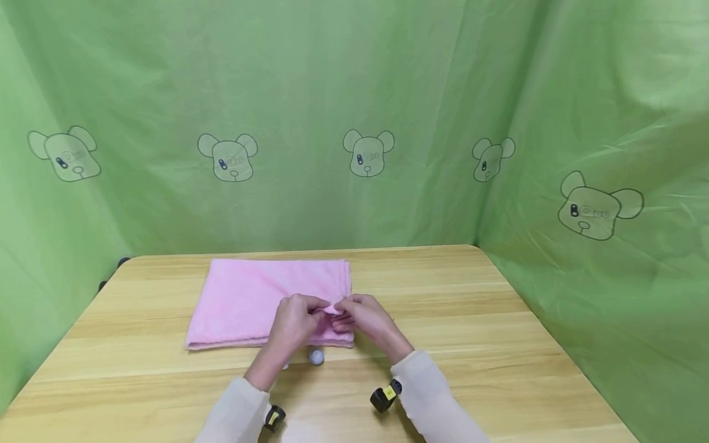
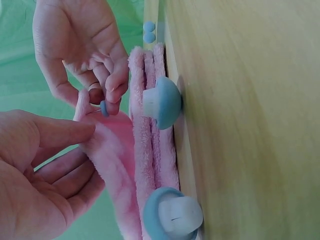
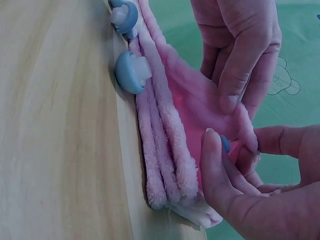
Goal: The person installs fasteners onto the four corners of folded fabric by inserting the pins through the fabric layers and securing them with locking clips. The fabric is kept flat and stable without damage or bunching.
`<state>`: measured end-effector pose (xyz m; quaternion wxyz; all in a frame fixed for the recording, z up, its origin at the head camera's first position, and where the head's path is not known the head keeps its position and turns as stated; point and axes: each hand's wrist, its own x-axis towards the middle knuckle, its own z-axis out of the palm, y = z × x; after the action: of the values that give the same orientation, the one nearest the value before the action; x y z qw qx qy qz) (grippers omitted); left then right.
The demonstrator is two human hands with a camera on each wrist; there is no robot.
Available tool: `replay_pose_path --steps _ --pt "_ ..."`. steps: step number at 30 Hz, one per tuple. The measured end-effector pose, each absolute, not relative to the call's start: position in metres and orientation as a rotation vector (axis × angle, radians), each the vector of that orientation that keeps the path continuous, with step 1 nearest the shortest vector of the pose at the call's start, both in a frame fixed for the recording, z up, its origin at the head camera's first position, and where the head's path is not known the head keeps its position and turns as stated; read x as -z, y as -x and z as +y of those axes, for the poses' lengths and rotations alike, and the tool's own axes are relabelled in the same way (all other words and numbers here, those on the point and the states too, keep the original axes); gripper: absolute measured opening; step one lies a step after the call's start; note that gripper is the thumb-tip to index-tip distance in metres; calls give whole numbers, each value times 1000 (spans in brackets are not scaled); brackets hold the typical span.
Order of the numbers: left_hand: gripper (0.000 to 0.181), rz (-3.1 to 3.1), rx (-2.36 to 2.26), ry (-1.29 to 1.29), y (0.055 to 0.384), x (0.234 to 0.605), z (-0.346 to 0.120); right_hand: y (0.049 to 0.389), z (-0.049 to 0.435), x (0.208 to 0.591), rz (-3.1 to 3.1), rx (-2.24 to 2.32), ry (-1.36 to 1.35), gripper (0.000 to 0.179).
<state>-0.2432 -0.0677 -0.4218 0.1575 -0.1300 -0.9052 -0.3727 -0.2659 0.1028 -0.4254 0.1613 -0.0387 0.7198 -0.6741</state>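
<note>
On the counter (image 1: 443, 295), set toward its far side and left of the middle, lies a pink cloth (image 1: 249, 295), plush and folded into several layers. The upper layer is raised near its right end, and there a blue-headed pin (image 2: 104, 108) meets the lifted edge, its thin shaft running to the fabric. The right hand (image 1: 368, 314) has its grip pinching this pin, thumb at the blue head and a finger across the fold. The left hand (image 1: 293, 317) has its grip pinching the same raised edge just beside it, between thumb and fingers.

Close along the near side of the cloth sit two mushroom-shaped pieces (image 2: 167, 102), blue-capped with pale stems; two small blue discs (image 2: 149, 37) show farther off, past the right hand.

A black device (image 1: 383, 397) is worn at each wrist, against pale sleeves (image 1: 423, 381), and carries a yellow label (image 1: 389, 392) whose marks are too small to read. Around the counter hangs a green curtain (image 1: 304, 80) printed with bear-head outlines (image 1: 232, 161); each has a dark oblong mark and faint lettering across the face, apparently beginning with a Q, the rest unclear.
</note>
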Motion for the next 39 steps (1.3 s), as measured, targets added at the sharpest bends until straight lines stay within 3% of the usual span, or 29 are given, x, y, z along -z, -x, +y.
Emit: replay_pose_path --steps 39 --pt "23 -2605 1053 397 243 422 -68 268 101 433 1963 2092 85 12"
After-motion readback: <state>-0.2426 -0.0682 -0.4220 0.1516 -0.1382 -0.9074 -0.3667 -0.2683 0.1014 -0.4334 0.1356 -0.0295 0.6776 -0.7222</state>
